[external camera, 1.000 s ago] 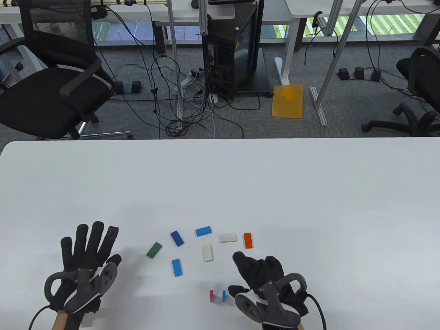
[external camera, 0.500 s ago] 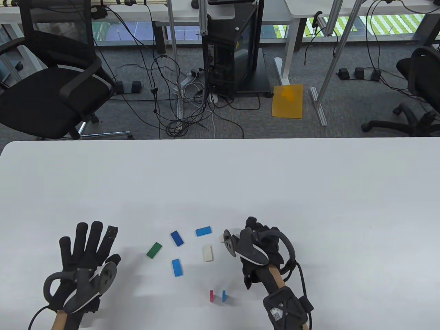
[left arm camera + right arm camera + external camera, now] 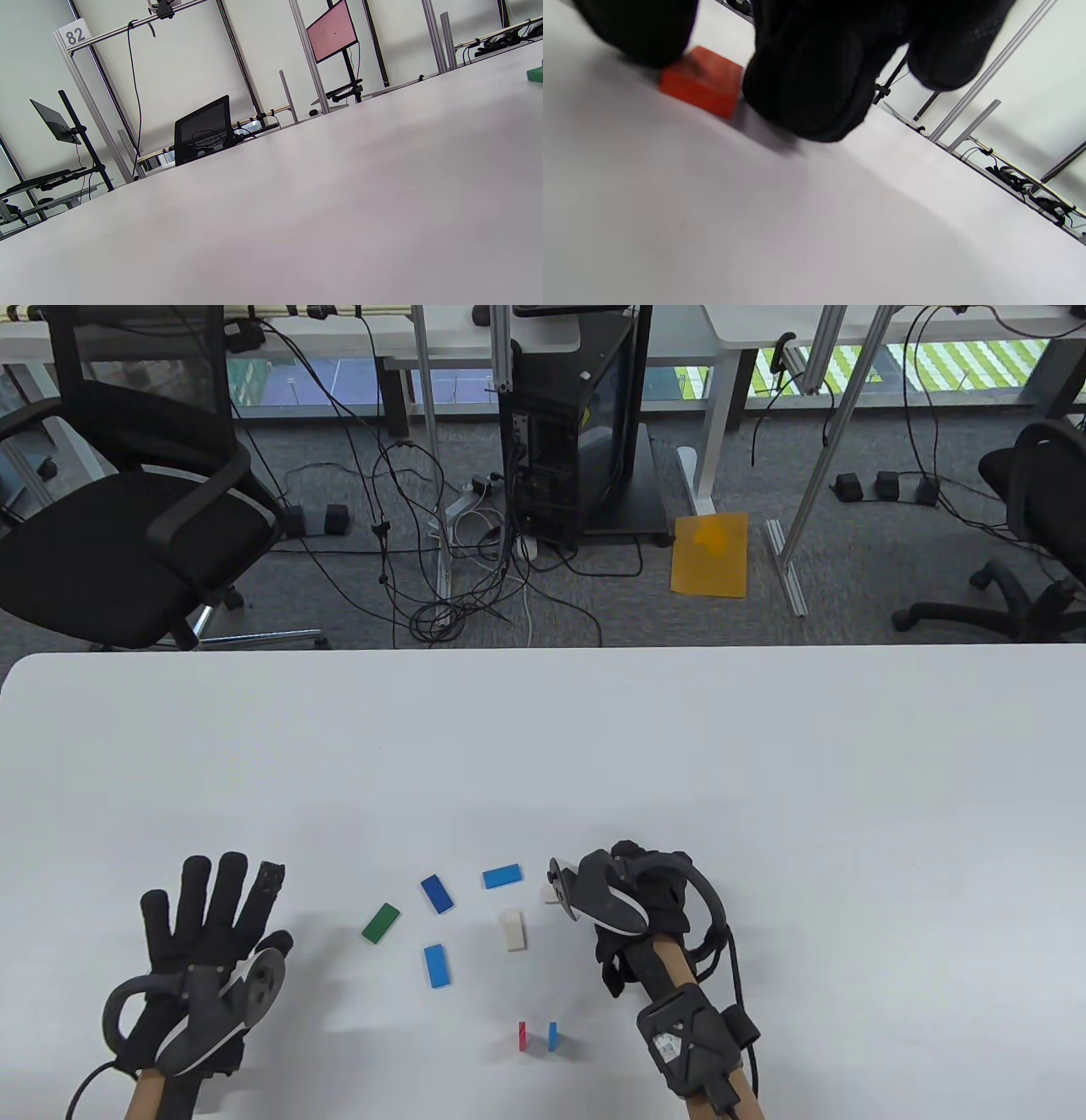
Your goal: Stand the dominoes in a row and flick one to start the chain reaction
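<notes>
- Right hand (image 3: 632,899) is down over the orange domino (image 3: 702,87). In the right wrist view a gloved finger sits at each end of it, thumb side and finger side. I'd call that a pinch closing on it, though the contact itself is blurred.
- The orange domino lies flat on the table (image 3: 764,780). From the table view it is hidden entirely under the hand and tracker.
- Left hand (image 3: 204,933) rests flat, fingers spread straight, holding nothing, out at nine o'clock from the loose pile and well apart from it.
- The right hand is by far the nearer one.
- From that hand, the standing pair waits at about seven o'clock: red domino (image 3: 523,1035) and small blue domino (image 3: 552,1035), upright, side by side with a gap.
- My guess is that the orange one goes next to them, extending the row toward three o'clock.
- Flat and loose at nine o'clock of the right hand: white domino (image 3: 512,930), light blue domino (image 3: 501,876), dark blue domino (image 3: 437,893), another blue domino (image 3: 437,965), green domino (image 3: 380,922).
- A second white piece (image 3: 550,894) peeks out at the tracker's edge, mostly covered.
- Left wrist view shows bare table, with only a green sliver cut off at the frame's three o'clock edge.
</notes>
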{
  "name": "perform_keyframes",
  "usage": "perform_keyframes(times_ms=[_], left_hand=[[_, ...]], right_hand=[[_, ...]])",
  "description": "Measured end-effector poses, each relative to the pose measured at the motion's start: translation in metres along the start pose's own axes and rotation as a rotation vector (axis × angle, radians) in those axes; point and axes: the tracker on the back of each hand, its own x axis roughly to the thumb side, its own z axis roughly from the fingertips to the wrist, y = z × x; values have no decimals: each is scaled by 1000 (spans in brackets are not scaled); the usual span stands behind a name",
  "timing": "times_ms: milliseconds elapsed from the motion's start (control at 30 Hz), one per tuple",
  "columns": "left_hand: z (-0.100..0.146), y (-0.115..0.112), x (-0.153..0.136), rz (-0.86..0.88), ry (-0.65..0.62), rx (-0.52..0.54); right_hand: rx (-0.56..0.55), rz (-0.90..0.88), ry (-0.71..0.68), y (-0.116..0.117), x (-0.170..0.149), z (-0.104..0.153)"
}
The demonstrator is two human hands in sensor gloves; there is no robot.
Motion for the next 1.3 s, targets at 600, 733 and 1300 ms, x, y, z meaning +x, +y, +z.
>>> perform_keyframes(times_ms=[600,733,1300], left_hand=[[1,3,-1,-3,1,15],[1,2,0,-19,-4,11],[1,2,0,-18,5,4]], right_hand=[[-155,-125,-45,-37,-55,47],[-257,-137,-63,-49,-68,81],[-439,-74,-182,-20,-41,165]])
